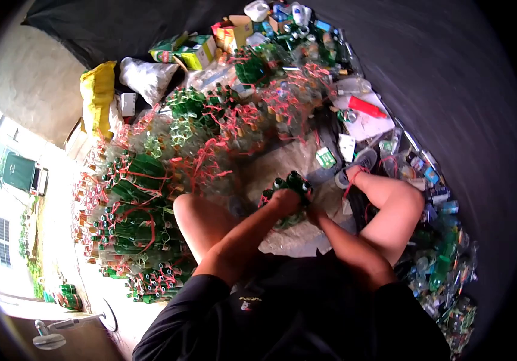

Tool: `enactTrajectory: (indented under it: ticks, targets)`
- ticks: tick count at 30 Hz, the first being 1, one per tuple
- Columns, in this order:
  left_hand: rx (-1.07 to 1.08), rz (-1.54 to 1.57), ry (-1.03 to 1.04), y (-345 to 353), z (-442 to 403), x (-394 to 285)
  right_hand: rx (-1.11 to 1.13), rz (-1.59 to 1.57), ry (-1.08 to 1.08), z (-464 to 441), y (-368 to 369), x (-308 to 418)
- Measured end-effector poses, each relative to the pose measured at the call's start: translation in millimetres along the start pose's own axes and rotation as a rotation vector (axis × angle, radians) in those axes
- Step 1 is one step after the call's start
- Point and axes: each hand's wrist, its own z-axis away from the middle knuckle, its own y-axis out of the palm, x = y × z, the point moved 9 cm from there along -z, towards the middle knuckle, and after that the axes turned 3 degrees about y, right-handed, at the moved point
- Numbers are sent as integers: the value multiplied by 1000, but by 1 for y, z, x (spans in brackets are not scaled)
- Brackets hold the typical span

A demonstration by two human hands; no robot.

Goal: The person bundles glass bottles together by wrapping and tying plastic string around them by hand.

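Several green glass bottles [295, 180] stand in a bunch on the floor between my bent legs, necks up, with bits of red twine at their sides. My left hand [286, 201] is closed against the near left side of the bunch. At its near right side, my right hand [314, 213] touches or nearly touches the bottles; its fingers are hidden. The lower part of the bunch is mostly covered by my hands and forearms.
Bottle bundles tied with red twine [210, 159] crowd the left and front. Loose bottles and litter [439, 259] lie along the right. Ahead are a yellow sack [97, 99], a white sack [147, 78] and cardboard boxes [198, 51]. A red bottle [367, 107] lies at front right.
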Motion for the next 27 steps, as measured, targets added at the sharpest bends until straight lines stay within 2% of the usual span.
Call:
enactTrajectory:
  ticks: [2,4,7,9,11,13,14,16,17,20,22,23,27]
  targets:
    - [18,-26,30,7,3,3,-20,-100,10,9,-2,-4]
    - [-6,-28,52,9,3,10,148,48,157,19,-21,7]
    - [-65,-80,127,0,6,12,201,83,284,41,-62,29]
    - [-203,72,55,-38,24,9,164,68,336,47,-75,37]
    - [-232,166,148,-64,40,0,114,108,315,48,-84,44]
    - [-291,264,358,-26,15,15,70,85,241,42,-77,45]
    - [-290,262,359,-37,20,11,25,63,165,36,-71,46]
    - [56,403,129,-39,32,10,23,117,89,17,-38,34]
    - [60,401,132,-36,31,11,22,173,12,13,-28,36]
    - [41,467,137,-11,14,25,69,111,-18,18,-34,46]
    - [27,512,138,-2,8,32,79,55,33,22,-45,50]
    - [30,510,139,-7,10,28,89,4,81,22,-43,44]
    - [29,615,62,-39,26,21,39,-20,54,20,-50,43]
